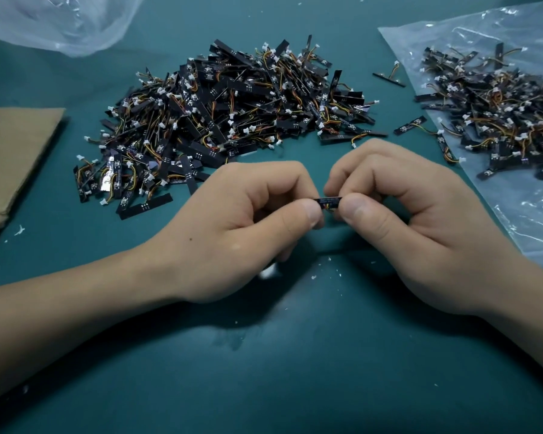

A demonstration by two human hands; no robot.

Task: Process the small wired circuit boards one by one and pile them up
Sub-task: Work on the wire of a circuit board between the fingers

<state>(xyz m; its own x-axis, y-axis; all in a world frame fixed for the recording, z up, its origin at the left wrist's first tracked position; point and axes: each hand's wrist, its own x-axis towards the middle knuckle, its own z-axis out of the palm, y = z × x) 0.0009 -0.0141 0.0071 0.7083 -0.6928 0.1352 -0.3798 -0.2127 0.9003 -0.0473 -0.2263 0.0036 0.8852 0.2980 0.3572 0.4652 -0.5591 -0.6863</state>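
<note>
**One board in hand, pinched at both ends**

We hold one small black board (329,202) just above the green mat (264,371), on the near side of the big central pile (232,114). The left hand (242,220) pinches its left end with the thumb, and the right hand (398,214) pinches the right end likewise. We judge the strip light, thin and stiff. Its soldered wires look like the weak spot, so we grip the edges, never the leads. The near mat is open. The second pile (499,120) on the plastic sheet (530,214) lies to the right and the brown cardboard (19,145) to the left, both well apart from the hands.
</note>
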